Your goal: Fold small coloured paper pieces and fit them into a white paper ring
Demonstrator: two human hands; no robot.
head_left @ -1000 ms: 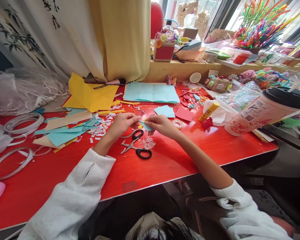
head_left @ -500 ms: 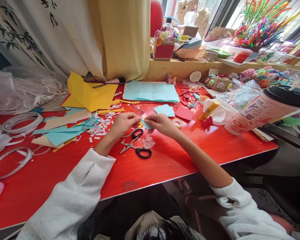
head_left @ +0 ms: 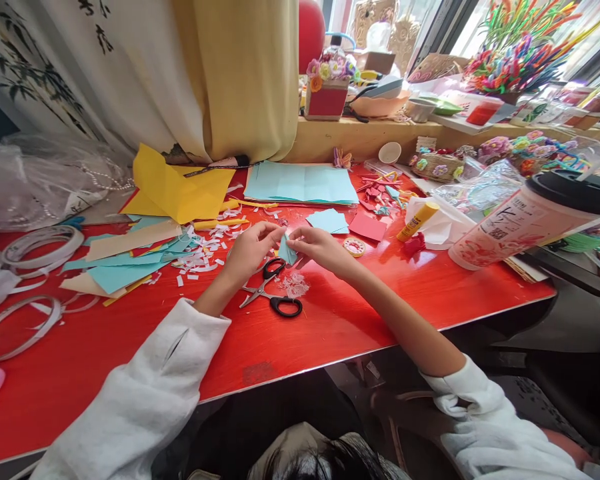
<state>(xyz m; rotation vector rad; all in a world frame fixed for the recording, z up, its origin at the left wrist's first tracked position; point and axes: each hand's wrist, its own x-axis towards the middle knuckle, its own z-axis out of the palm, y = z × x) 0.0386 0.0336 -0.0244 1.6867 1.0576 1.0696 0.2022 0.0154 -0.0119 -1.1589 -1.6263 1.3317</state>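
Observation:
Between my two hands is a small light-blue piece of paper (head_left: pixel 287 252), looking folded and held upright above the table. My left hand (head_left: pixel 253 252) pinches its left side with thumb and forefinger. From the other side, my right hand (head_left: pixel 323 249) grips it, fingers closed and partly hiding it. Just below lie black-handled scissors (head_left: pixel 263 291) with their blades apart, beside a crumpled clear scrap (head_left: pixel 295 285). Behind the hands sit light-blue paper squares (head_left: pixel 329 221), a red paper square (head_left: pixel 368 227) and a small tape roll (head_left: pixel 354 247).
On the red table (head_left: pixel 325 327), paper strips and offcuts (head_left: pixel 115 270) and white tape rings (head_left: pixel 23 327) spread leftward. Yellow paper (head_left: pixel 180 187) and light-blue sheets (head_left: pixel 300 183) lie at the back. A glue stick (head_left: pixel 418 222) and a tilted drink cup (head_left: pixel 510 227) are on the right.
The blue paper has turned more upright between my fingers. My left hand has shifted slightly right, and both hands still hold the piece.

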